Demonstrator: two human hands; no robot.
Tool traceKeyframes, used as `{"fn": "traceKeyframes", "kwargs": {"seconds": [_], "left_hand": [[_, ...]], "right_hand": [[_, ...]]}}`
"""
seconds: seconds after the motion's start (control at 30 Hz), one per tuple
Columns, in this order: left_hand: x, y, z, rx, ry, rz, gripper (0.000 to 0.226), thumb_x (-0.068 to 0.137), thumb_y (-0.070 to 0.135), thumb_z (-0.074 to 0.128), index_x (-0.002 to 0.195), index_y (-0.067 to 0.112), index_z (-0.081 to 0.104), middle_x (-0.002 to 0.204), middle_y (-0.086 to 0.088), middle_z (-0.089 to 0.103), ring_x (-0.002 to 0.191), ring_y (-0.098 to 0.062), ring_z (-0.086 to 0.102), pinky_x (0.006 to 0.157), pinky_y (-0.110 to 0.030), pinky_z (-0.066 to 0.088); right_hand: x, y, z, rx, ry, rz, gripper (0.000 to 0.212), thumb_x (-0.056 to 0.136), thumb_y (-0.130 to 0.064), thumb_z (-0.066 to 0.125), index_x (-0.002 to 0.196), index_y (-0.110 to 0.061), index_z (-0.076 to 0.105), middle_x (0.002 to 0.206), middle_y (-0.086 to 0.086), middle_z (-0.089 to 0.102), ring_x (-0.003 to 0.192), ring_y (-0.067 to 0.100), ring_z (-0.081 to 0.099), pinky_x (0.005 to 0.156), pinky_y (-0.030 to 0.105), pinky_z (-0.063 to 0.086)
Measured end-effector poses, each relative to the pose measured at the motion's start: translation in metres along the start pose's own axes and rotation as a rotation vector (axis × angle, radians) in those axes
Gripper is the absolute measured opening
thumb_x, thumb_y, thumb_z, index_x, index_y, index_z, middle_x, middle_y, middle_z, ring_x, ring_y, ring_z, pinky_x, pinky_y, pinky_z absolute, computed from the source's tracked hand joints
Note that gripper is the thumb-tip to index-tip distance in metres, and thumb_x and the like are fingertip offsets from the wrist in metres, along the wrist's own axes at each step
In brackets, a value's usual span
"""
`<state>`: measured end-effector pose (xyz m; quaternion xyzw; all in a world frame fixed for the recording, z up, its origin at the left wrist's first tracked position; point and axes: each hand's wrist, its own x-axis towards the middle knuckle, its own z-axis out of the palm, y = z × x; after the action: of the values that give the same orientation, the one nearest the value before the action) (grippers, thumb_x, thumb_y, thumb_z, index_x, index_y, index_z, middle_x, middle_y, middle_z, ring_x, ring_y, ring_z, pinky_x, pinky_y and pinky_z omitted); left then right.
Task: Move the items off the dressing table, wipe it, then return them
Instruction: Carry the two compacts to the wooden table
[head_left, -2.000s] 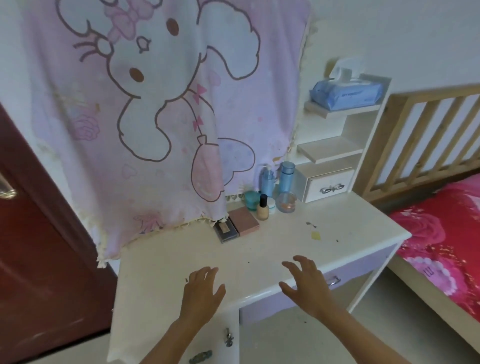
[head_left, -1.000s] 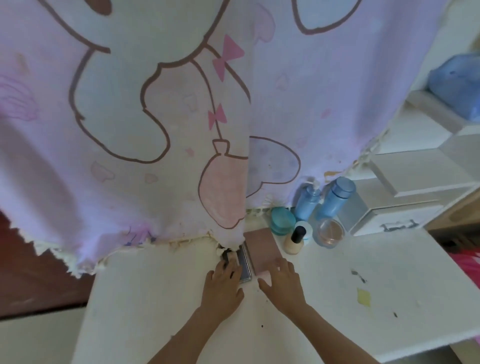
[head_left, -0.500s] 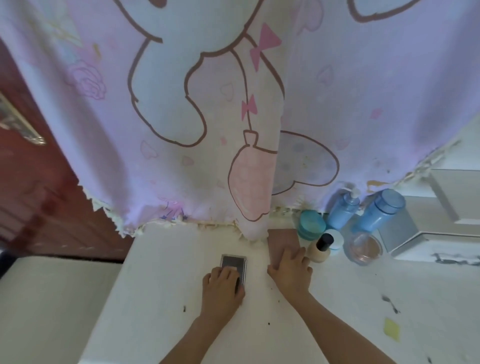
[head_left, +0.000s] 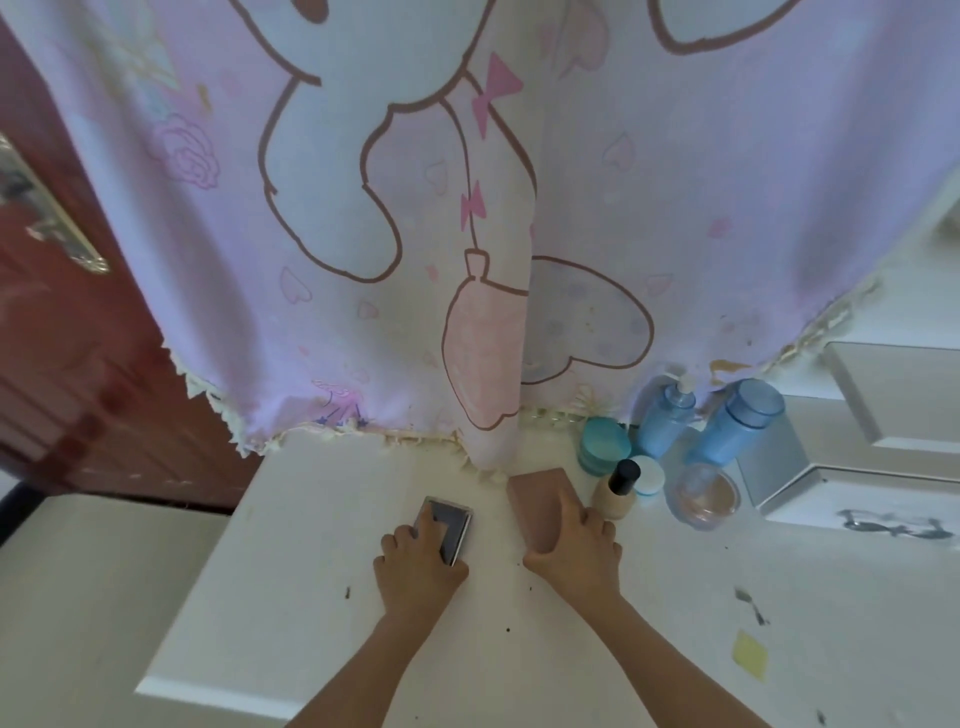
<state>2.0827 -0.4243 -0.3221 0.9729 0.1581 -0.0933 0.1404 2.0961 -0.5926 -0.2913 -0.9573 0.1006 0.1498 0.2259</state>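
On the white dressing table (head_left: 291, 613) my left hand (head_left: 418, 564) grips a small grey compact (head_left: 453, 524), fingers over its near end. My right hand (head_left: 576, 553) grips a flat pink case (head_left: 535, 501), thumb on its left side and fingers on its right. Just right of it stand a foundation bottle with a black cap (head_left: 618, 491), a teal jar (head_left: 602, 444), a small white-and-blue jar (head_left: 649, 475), a clear round pot (head_left: 706, 496) and two blue bottles (head_left: 667, 418) (head_left: 740, 423).
A pink cartoon-print cloth (head_left: 467, 208) hangs over the back of the table, its fringe touching the top. A white drawer unit (head_left: 857, 499) stands at the right. A yellow scrap (head_left: 749, 660) and dark specks lie on the tabletop. A red-brown door (head_left: 62, 312) is at the left.
Both hands reached from the table's front edge to the two flat cases. The left hand slid the grey compact leftwards, apart from the pink case, and the right hand's fingers closed around the pink case.
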Motion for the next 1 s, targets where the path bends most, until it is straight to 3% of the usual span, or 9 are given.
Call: {"fn": "traceKeyframes", "kwargs": {"seconds": [0.3, 0.53, 0.8, 1.0], "left_hand": [[-0.028, -0.039, -0.029, -0.265, 0.167, -0.19, 0.084, 0.073, 0.031, 0.065, 0.143, 0.021, 0.021, 0.119, -0.012, 0.048, 0.111, -0.031, 0.042, 0.082, -0.037, 0.044], [-0.091, -0.105, -0.048, -0.432, 0.286, -0.438, 0.078, 0.074, 0.026, 0.066, 0.141, 0.018, 0.025, 0.121, -0.014, 0.049, 0.109, -0.032, 0.042, 0.095, -0.037, 0.036], [-0.175, -0.201, -0.075, -0.583, 0.554, -0.683, 0.069, 0.076, 0.021, 0.068, 0.137, 0.016, 0.035, 0.12, -0.016, 0.052, 0.107, -0.033, 0.041, 0.087, -0.038, 0.036], [-0.257, -0.292, -0.096, -0.579, 0.681, -0.781, 0.067, 0.076, 0.024, 0.066, 0.135, 0.02, 0.035, 0.118, -0.012, 0.053, 0.106, -0.029, 0.041, 0.082, -0.036, 0.039]], "right_hand": [[-0.032, -0.024, 0.012, 0.007, -0.125, -0.334, 0.078, 0.073, -0.04, 0.061, 0.139, -0.027, 0.021, 0.137, 0.005, 0.027, 0.122, 0.025, 0.03, 0.099, 0.032, 0.029], [-0.059, -0.068, 0.052, -0.047, -0.231, -0.623, 0.07, 0.076, -0.039, 0.06, 0.135, -0.026, 0.025, 0.137, 0.005, 0.025, 0.123, 0.024, 0.028, 0.1, 0.032, 0.028], [-0.124, -0.15, 0.081, -0.146, -0.224, -1.051, 0.071, 0.073, -0.036, 0.06, 0.136, -0.026, 0.027, 0.132, 0.001, 0.033, 0.118, 0.022, 0.031, 0.097, 0.03, 0.027], [-0.207, -0.224, 0.117, -0.141, -0.145, -1.258, 0.07, 0.071, -0.037, 0.062, 0.134, -0.025, 0.034, 0.134, 0.0, 0.035, 0.121, 0.023, 0.033, 0.097, 0.032, 0.027]]}}
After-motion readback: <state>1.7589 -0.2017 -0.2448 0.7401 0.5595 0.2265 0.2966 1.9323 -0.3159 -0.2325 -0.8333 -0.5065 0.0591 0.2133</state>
